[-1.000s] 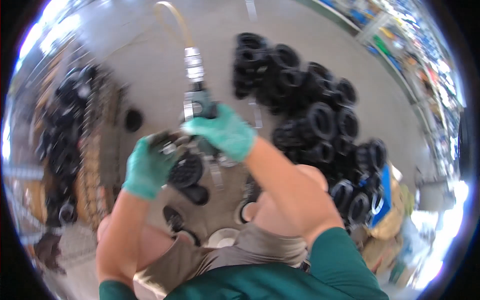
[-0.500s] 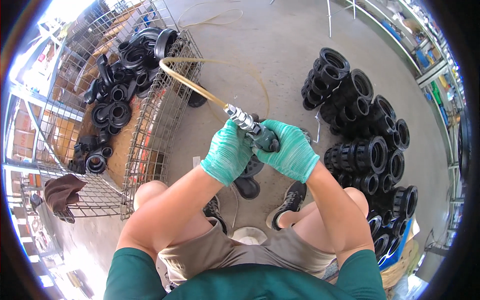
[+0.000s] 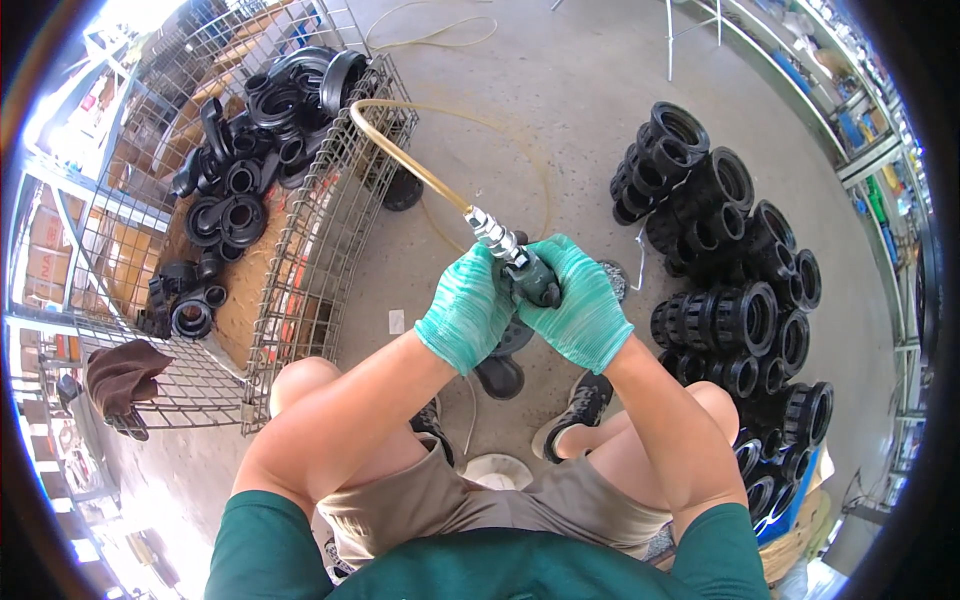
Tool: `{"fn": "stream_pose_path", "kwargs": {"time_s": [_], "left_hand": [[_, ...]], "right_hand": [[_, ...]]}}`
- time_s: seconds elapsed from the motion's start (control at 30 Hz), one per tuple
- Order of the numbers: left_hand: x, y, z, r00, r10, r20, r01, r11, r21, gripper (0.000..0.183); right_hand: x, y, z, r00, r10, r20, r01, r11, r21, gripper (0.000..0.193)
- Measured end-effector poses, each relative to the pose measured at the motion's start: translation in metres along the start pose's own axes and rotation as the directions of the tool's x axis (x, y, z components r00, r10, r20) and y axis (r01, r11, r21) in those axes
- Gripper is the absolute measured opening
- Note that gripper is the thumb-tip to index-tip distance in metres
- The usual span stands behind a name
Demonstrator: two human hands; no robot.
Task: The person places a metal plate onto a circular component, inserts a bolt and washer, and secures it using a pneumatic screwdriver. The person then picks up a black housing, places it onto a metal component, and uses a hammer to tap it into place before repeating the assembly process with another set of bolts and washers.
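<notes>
Both gloved hands, left hand (image 3: 468, 308) and right hand (image 3: 578, 304), are closed around a dark air tool (image 3: 533, 281) above the knees. Its long axis runs diagonally, the metal coupling (image 3: 491, 232) and yellowish hose (image 3: 400, 160) pointing up-left. Black pipe fittings (image 3: 232, 187) are held in the wire basket (image 3: 330, 240); more fittings (image 3: 735, 290) are stacked on the floor at right.

A workshop or warehouse yard: bare concrete floor (image 3: 560, 90), a wire-mesh crate (image 3: 320, 230) at upper left full of black plastic pipe fittings (image 3: 245, 190), more fittings stacked (image 3: 735, 270) on the floor at right, and stocked shelving (image 3: 850, 110) along the upper right edge.
</notes>
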State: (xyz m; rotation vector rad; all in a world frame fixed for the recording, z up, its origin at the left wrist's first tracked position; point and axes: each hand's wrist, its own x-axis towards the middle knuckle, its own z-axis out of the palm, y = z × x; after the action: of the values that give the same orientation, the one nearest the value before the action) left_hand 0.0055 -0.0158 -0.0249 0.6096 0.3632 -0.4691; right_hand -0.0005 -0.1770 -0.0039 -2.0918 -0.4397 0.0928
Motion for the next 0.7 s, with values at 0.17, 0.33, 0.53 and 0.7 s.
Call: {"fn": "stream_pose_path", "kwargs": {"time_s": [0.17, 0.33, 0.53, 0.7], "left_hand": [[0.000, 0.000, 0.001, 1.000, 0.000, 0.007, 0.000, 0.999, -0.051, 0.025], [0.002, 0.000, -0.010, 0.999, 0.005, 0.045, -0.003, 0.999, -0.034, 0.022], [-0.012, 0.005, 0.008, 0.997, 0.049, -0.067, -0.049, 0.999, 0.002, 0.031], [-0.011, 0.008, 0.004, 0.998, 0.058, 0.031, -0.060, 0.997, 0.052, 0.045]], "right_hand": [[-0.002, -0.002, 0.002, 1.000, 0.018, -0.002, -0.018, 0.999, 0.035, 0.048], [-0.001, -0.002, 0.005, 0.999, -0.031, -0.029, 0.031, 0.999, -0.009, 0.047], [0.002, -0.001, -0.001, 0.989, 0.144, -0.035, -0.139, 0.982, 0.125, 0.039], [0.006, 0.013, -0.010, 0.992, 0.122, 0.012, -0.113, 0.876, 0.469, 0.037]]}}
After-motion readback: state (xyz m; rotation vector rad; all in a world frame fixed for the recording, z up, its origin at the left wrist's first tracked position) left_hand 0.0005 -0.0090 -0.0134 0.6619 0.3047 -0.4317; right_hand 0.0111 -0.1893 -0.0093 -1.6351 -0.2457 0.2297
